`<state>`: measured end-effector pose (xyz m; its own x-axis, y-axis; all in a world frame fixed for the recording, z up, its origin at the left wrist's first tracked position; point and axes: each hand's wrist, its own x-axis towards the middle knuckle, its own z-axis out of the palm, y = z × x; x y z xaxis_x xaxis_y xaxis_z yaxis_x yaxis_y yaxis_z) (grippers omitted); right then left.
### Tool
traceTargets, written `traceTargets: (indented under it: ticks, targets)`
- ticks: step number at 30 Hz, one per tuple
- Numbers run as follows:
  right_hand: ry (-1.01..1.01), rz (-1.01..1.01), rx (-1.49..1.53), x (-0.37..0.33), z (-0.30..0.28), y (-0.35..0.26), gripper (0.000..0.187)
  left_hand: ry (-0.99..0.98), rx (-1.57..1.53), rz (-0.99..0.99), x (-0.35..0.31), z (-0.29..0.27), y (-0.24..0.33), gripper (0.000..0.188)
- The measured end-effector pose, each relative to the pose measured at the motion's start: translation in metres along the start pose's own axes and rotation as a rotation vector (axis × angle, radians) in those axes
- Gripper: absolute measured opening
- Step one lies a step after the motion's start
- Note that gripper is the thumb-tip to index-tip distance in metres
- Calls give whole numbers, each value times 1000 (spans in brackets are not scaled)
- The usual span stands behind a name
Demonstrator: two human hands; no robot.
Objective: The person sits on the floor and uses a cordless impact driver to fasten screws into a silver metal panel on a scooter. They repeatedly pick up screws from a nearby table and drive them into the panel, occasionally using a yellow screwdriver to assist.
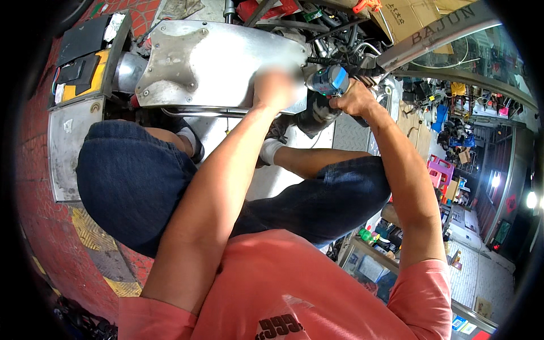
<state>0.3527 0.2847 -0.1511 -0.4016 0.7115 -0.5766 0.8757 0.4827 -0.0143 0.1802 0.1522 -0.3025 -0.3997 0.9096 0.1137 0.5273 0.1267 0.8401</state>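
A shiny metal plate (226, 62) with rivets or screws along its left end lies in front of me. My left hand (273, 90) is over the plate's right part. A blur covers its fingers, so I cannot see whether it holds anything. My right hand (357, 101) is wrapped round a blue and black cordless drill (331, 80), just beyond the plate's right end. The drill's nose points left toward the plate and my left hand. Its tip and any bit are lost in the blur.
At the left stands an open metal box (85, 71) with yellow and black parts. Tangled cables and metal parts lie behind the plate, near a cardboard box (408, 22). A grey metal bar (436, 37) slants across the upper right. Cluttered shelves (459, 130) and pink stools (439, 170) stand at right.
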Motion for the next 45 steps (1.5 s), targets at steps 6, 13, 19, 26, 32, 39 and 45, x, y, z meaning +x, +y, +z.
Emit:
traceTargets:
  ticks: [6, 13, 19, 26, 32, 39, 45]
  targets:
    - [43, -14, 9, -9, -9, -16, 45, -59, -270, -100, 1, 26, -26, 9]
    - [103, 142, -209, -41, -20, -52, 66, -243, -94, -49, 8, 13, 0, 28]
    - [56, 170, -1, -43, -19, -43, 66, -216, -59, 13, 5, -1, 27, 28]
    - [102, 121, -182, -63, -30, -67, 50, -241, -438, -314, 3, -14, 47, 22]
    - [80, 99, -235, -59, -30, -70, 48, -255, -652, -465, 0, -14, 47, 18]
    - [26, 63, -177, -64, -42, -75, 49, -246, -847, -597, 1, -26, 53, 15]
    - [3, 130, -118, -64, -43, -73, 45, -255, -765, -566, 1, -23, 51, 19]
